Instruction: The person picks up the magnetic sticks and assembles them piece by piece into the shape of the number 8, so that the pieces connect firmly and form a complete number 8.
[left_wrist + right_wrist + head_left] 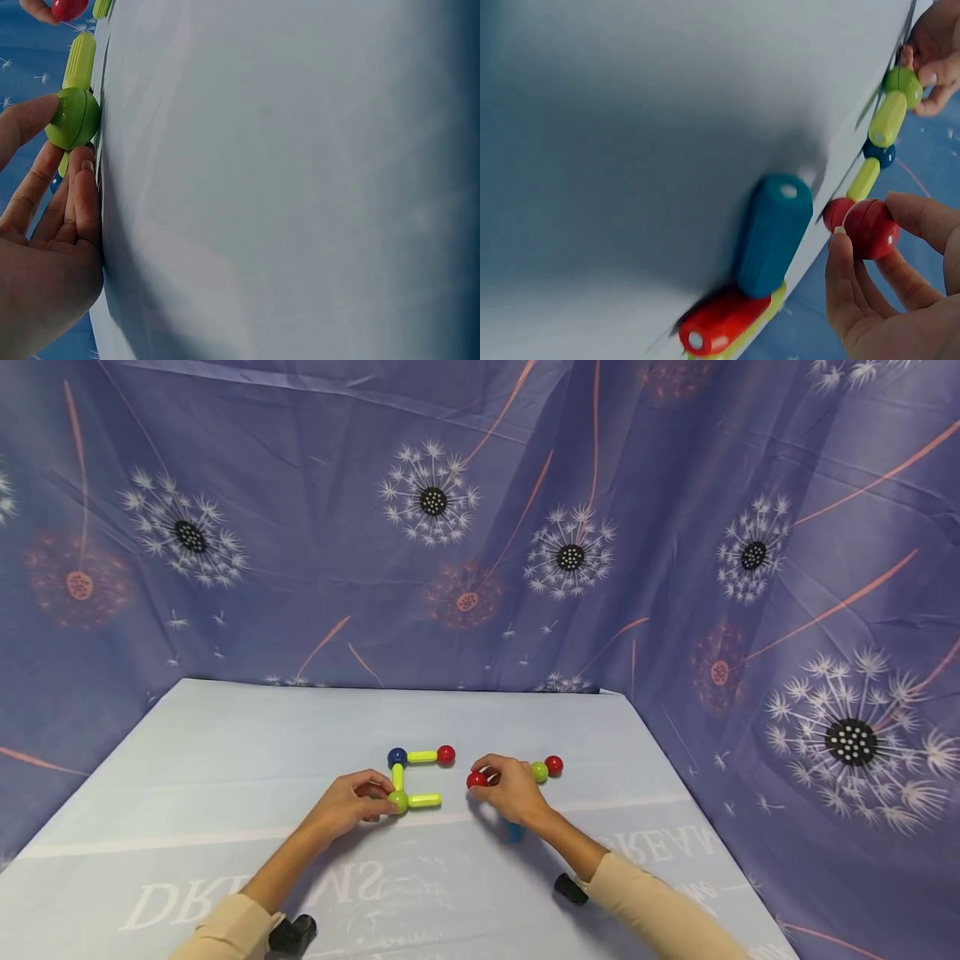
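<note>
My left hand (352, 802) pinches a green ball (398, 801) between thumb and fingers. Yellow-green rods join this ball to a blue ball (397, 757) and stick out rightward, the lower rod (425, 800) with a bare end. From the blue ball another rod (422, 757) runs to a red ball (446, 756). A second red ball (871, 229) is pinched in the fingertips of my right hand (513, 785), right of the lower rod's end with a gap between. Close below that hand lie a blue rod (776, 232) and a red rod (720, 326), partly hidden in the head view.
Right of my right hand, a green ball (539, 772) and a red ball (553, 766) lie side by side. A pale cloth with lettering covers the table (247, 760). Purple dandelion-print curtains (315, 543) rise behind it and at the right.
</note>
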Available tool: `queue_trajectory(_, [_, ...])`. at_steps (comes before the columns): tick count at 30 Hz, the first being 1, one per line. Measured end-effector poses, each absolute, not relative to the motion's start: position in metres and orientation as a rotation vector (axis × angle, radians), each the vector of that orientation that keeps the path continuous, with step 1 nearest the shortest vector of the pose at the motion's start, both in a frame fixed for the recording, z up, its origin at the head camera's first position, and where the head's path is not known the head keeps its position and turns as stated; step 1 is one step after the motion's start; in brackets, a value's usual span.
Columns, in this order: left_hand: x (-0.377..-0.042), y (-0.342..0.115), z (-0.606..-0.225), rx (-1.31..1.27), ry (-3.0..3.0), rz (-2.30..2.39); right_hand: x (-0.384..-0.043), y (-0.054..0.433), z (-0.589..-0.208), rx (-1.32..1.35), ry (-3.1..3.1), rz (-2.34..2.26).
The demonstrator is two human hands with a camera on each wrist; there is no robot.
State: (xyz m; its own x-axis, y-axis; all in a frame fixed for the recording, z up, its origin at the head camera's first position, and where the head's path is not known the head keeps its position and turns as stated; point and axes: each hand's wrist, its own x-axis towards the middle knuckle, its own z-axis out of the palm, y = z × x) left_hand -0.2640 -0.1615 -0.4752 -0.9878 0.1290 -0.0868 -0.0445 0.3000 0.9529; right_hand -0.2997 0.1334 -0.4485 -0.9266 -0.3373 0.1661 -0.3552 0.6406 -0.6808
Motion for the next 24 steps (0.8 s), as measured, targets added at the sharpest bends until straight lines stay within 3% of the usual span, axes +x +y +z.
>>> queue_trajectory(24, [-0.264,-0.162,-0.473,0.071,2.371,1.779,-0.294,0.112,-0.459,0.635,-2.885,1.146])
